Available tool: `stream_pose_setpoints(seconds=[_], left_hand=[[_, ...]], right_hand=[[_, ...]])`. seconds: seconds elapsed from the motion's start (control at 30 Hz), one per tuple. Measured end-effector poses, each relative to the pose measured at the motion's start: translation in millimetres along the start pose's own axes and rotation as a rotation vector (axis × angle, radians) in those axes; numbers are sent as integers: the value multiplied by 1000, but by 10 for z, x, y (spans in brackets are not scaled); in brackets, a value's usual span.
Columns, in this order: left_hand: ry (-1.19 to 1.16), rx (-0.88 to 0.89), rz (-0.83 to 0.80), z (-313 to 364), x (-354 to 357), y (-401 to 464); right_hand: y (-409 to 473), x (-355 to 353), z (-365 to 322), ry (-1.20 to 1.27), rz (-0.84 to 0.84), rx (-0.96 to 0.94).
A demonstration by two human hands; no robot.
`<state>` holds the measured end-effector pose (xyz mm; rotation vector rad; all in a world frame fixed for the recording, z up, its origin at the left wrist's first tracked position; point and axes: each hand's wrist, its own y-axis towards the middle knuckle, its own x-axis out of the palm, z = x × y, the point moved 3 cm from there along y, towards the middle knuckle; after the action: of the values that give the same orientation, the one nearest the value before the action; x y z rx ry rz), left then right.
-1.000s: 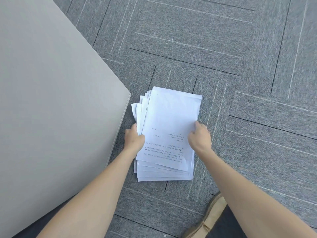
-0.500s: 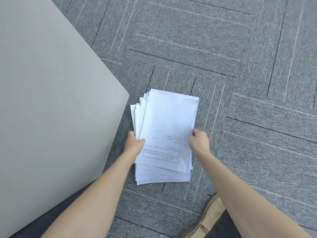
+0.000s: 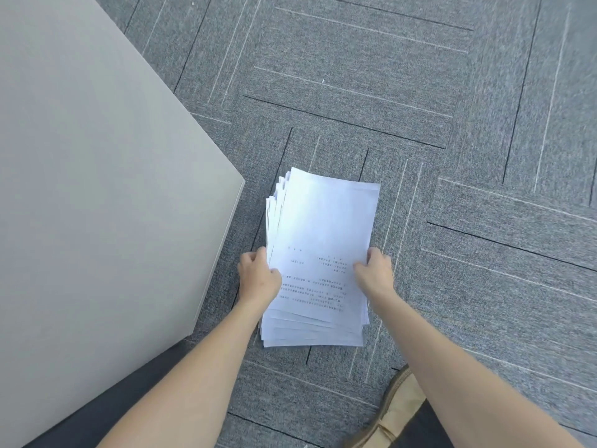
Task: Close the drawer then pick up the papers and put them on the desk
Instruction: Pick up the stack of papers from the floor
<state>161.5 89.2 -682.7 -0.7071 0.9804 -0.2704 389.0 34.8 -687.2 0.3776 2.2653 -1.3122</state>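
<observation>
The left hand point(image 3: 258, 279) grips the left edge of the stack of papers point(image 3: 323, 227), thumb on the top sheet, fingers curled under the edge. The right hand point(image 3: 374, 273) grips the right edge the same way, thumb pressed on the printed top sheet. The stack spans between both sets of fingers, its sheets fanned unevenly at the near and left edges. Whether it rests on the grey carpet point(image 3: 452, 124) or is raised off it cannot be told. The beige desk top point(image 3: 97, 189) lies just left of the left-hand fingers. A tan shoe point(image 3: 400, 405) sits near the right forearm.
</observation>
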Motion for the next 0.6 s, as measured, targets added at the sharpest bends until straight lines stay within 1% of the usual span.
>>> stream_pose_setpoints(seconds=[0.07, 0.17, 0.3, 0.5, 0.6], left_hand=[[20, 8, -2, 15, 8, -3], [-103, -51, -29, 59, -24, -8], [-227, -86, -17, 79, -59, 20], [-259, -266, -77, -81, -86, 71], [-340, -289, -113, -164, -77, 123]], right_hand=[[13, 6, 18, 67, -30, 24], [-25, 53, 27, 164, -101, 75], [-53, 137, 65, 231, -170, 93], [-93, 58, 98, 333, -213, 61], [-113, 0, 90, 397, -249, 86]])
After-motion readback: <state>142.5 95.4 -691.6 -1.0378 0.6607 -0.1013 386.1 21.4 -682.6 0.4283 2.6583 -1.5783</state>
